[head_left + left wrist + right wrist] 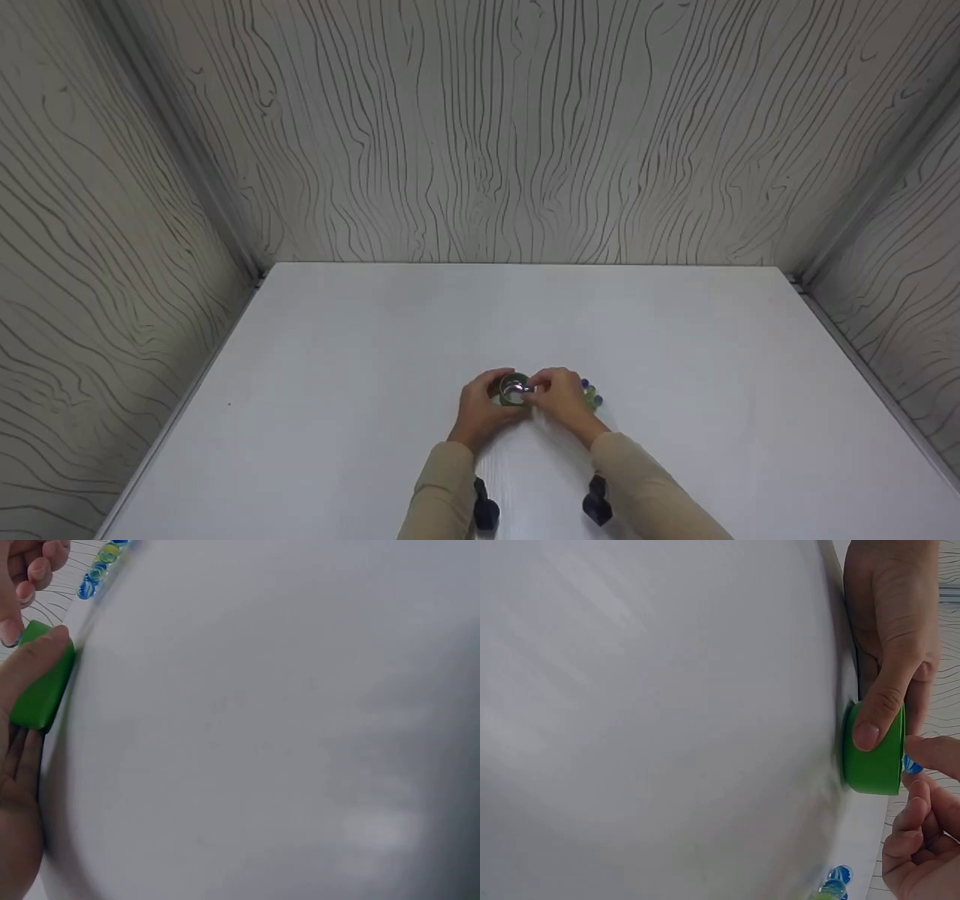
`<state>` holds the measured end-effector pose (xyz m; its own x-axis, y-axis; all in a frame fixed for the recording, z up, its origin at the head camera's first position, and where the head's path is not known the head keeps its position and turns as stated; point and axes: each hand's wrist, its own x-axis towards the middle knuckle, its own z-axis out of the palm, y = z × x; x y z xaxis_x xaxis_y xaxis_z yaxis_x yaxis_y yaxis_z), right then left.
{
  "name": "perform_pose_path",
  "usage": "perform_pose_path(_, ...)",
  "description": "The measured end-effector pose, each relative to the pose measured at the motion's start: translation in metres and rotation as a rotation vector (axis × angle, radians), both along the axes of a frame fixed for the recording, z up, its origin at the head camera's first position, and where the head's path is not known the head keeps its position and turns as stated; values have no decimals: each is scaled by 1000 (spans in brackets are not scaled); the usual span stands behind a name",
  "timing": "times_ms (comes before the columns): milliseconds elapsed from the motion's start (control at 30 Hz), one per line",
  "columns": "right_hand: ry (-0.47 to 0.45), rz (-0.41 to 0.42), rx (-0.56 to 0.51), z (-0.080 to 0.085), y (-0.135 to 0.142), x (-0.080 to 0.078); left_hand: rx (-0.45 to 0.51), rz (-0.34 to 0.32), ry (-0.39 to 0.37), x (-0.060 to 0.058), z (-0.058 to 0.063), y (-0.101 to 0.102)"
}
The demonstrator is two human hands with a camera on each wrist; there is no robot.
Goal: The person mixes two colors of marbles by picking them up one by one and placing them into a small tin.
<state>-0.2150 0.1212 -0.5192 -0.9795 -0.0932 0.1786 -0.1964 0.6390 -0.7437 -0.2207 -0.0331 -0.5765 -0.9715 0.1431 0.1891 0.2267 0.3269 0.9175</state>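
Observation:
A small round green container (514,402) with a shiny interior stands on the white table. My left hand (480,411) holds it from the left, and the thumb lies on its near wall in the right wrist view. My right hand (561,397) is at the container's right rim, pinching a blue glass marble (912,764) between thumb and fingers. That marble is right at the rim; whether it touches the container I cannot tell. Several blue and green glass marbles (592,394) lie together on the table, partly hidden behind the right hand.
The white table (360,337) reaches back to a wall panel (480,135) with a dark wood-grain pattern. Similar panels stand at the left and right. Dark devices (486,514) are by the wrists.

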Motion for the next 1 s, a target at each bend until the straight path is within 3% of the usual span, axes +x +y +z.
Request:
perform_pose_path(467,-35,-43,-13,-2,0,1,5,-6,23,1,-3,2)
perform_pose_path(1000,-80,-46,-7,0,2,2,11,10,-34,2,2,2)
